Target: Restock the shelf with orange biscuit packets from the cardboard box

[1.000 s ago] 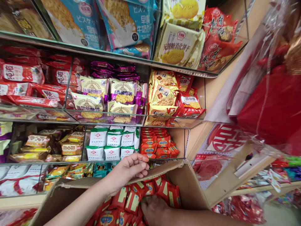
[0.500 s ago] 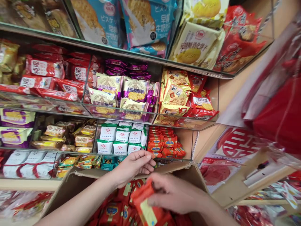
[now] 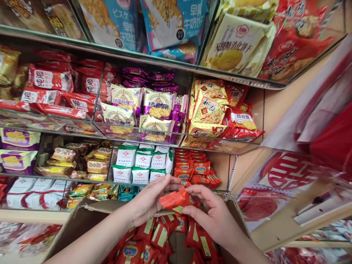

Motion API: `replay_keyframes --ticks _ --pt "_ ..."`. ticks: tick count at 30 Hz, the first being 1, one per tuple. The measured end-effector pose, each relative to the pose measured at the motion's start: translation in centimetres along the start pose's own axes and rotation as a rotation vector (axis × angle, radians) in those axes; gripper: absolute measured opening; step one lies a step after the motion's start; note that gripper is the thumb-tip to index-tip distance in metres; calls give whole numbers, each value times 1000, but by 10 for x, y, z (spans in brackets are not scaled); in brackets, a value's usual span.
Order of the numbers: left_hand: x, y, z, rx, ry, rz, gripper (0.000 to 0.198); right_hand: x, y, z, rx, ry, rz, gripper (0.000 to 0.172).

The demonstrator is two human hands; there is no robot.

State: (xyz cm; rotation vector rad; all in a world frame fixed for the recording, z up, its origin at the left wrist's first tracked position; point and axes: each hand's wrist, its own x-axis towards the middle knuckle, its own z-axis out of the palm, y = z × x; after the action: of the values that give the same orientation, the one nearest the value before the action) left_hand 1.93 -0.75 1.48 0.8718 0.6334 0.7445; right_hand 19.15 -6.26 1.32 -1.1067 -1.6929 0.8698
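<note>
My right hand (image 3: 210, 211) pinches a red snack packet (image 3: 176, 200) between thumb and fingers, holding it above an open cardboard box (image 3: 95, 208). My left hand (image 3: 151, 198) is beside the packet's left end, its fingers stretched out and partly behind it. Whether the left fingers touch the packet is hard to tell. More red packets with pale yellow labels (image 3: 159, 234) lie loose inside the box, and some of the brown bottom shows between them. Just beyond my hands, similar red packets (image 3: 200, 168) are stacked in a shelf compartment.
Left of that compartment stand white and green packets (image 3: 143, 159). Above run a clear shelf lip (image 3: 154, 137), cream and purple biscuit packets (image 3: 159, 104) and yellow packets (image 3: 210, 110). A wooden side panel (image 3: 247, 168) and hanging red goods (image 3: 332, 143) are on the right.
My right hand has lifted the red packet up out of the box, towards my left hand. The left hand has opened out beside it. The view has shifted slightly.
</note>
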Motion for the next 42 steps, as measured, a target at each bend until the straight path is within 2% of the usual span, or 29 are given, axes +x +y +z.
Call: replay_keyframes --ticks 3,5,7,10,12,15,19,22,24,27,31,33,35,38,42 --pt "-3 2 2 64 -42 -49 29 1 -2 1 -197 34 -279 29" --pt "-3 1 1 81 -61 -3 29 1 0 3 -302 76 -371 33" --pt "-2 -1 1 54 -43 64 34 0 3 4 -327 151 -316 30" --pt "1 -4 0 23 14 156 39 -2 8 6 -114 201 -85 22" --pt "4 -5 1 31 46 207 41 -3 9 7 54 143 33 22" --pt "5 -6 1 56 60 232 40 -1 11 9 118 60 105 33" --pt "2 -5 -1 40 8 210 36 0 13 9 115 76 144 23" --pt "0 -3 0 32 -13 181 41 1 15 8 164 95 154 22" --pt "0 -3 1 59 -24 127 43 0 14 10 204 134 133 28" --pt "0 -3 2 143 -58 59 34 -1 12 14 236 182 96 47" --pt "3 -4 1 235 -24 99 29 -2 11 15 80 208 -6 62" --pt "4 -5 1 268 -20 114 30 -2 11 12 -106 256 -56 58" --pt "4 -6 1 265 -36 119 30 -2 11 7 -207 233 -35 47" --pt "2 -6 2 248 -34 121 32 -1 10 2 -97 130 69 32" --pt "2 -6 1 257 -13 166 31 1 4 -3 -36 115 95 19"
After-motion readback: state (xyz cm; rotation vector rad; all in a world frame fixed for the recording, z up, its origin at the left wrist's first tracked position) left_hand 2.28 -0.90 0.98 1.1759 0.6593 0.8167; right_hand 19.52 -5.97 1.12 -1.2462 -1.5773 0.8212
